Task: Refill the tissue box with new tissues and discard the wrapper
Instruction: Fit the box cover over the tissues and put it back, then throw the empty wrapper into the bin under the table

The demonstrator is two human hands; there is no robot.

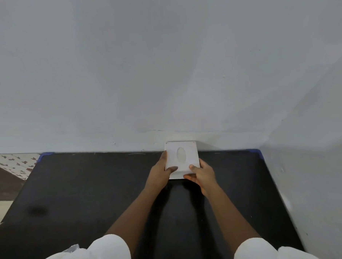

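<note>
A white square tissue box [184, 155] with an oval slot in its top stands on the black table at the far edge, against the grey wall. My left hand [161, 172] grips the box's left side with the thumb on the lid's near edge. Over on the box's near right corner sits my right hand [201, 174], thumb on top and fingers under the lid's front edge. A bit of clear crinkled wrapper [72, 248] shows at the lower left, partly hidden behind my left sleeve. No loose tissues are visible.
The black table [86, 193] runs up to the grey wall at the back and on the right, with blue tape at its far corners. A patterned cloth [15, 163] lies beyond the table's left edge.
</note>
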